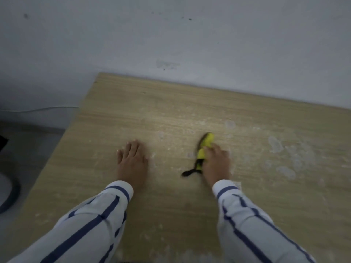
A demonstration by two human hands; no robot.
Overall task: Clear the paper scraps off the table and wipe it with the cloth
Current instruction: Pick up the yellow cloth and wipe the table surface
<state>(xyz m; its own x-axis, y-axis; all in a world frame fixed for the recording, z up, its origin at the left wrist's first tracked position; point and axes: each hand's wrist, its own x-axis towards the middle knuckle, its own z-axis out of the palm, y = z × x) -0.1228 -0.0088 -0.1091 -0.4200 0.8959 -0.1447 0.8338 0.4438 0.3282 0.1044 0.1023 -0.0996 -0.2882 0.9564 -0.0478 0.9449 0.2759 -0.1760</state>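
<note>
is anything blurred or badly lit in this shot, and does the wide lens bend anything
Head view: dim, flat, bluish light with no hard shadows or glare; the right hand and the yellow cloth it presses on the table are smeared by motion blur, while the left hand, flat on the wood, is sharper; the whole frame is soft, and the table's far edge runs tilted, slightly bowed by the lens.

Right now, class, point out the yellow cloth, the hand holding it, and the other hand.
yellow cloth [207,141], head view, its far yellow end
right hand [216,164], head view, its back
left hand [132,161], head view, its back
</note>
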